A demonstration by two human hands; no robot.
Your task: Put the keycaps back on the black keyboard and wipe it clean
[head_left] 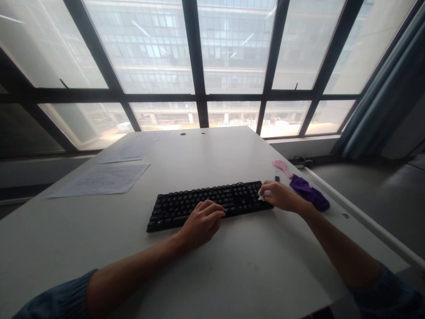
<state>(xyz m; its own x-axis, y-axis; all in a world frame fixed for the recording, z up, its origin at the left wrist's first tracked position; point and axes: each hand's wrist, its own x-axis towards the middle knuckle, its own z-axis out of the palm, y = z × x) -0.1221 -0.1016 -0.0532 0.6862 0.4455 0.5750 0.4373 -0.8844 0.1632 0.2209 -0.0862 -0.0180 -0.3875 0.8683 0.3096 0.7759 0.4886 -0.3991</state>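
A black keyboard (199,201) lies on the white table, slightly turned, its right end farther from me. My left hand (203,221) rests on its front edge, the fingers loosely bent over the lower keys and holding nothing. Over the number pad at the right end, my right hand (277,195) is closed in a pinch around a small white wad (265,193), which looks like tissue. The wad touches or nearly touches the keys; its exact shape is partly hidden by the fingers.
Right of the keyboard lie a pink hairbrush (281,167), a small black piece (276,178) and a crumpled purple cloth (308,192). Printed sheets (102,179) lie on the left. The table's right edge (358,217) runs past the cloth; windows stand behind.
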